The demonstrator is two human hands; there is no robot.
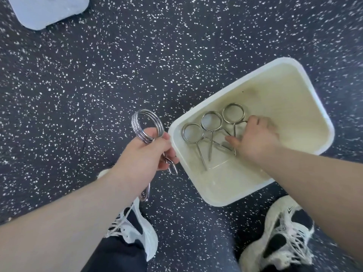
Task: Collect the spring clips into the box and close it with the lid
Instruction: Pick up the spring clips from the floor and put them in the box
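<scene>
Left hand (145, 154) grips spring clip (147, 128) beside box (306, 79); right hand (255, 138) inside, touching three clips (212, 122); lid (47, 10) far-left.

No text, label, brand name, number or sign can be read anywhere in this view. The white-and-black laced trainer (282, 230) on the right carries a small dark mark on its tongue, too blurred to read as a letter or a logo.

Three spring clips (214, 130) crowd the box's (306, 79) left half; its right half lies free.
</scene>
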